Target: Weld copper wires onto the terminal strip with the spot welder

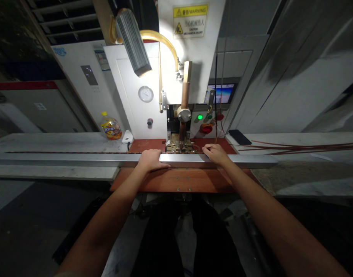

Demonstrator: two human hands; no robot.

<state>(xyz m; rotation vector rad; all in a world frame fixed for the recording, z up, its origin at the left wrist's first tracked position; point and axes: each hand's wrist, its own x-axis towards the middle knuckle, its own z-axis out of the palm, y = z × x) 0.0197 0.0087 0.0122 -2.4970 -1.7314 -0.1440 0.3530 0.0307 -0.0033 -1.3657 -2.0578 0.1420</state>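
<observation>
A long silvery metal bar runs across the worktop in front of me. My left hand is closed over it left of the centre, with the thumb along its near side. My right hand rests at the bar's far edge, right of the centre, its fingers curled in a pinch; whatever is between them is too small to make out. Between my hands, just behind the bar, a copper electrode points down at a small brass-coloured fixture.
A reddish-brown board lies under the bar. Thin reddish strips and a dark phone are on the right. On the left stand a yellow-capped bottle and a white box. A grey lamp hangs above.
</observation>
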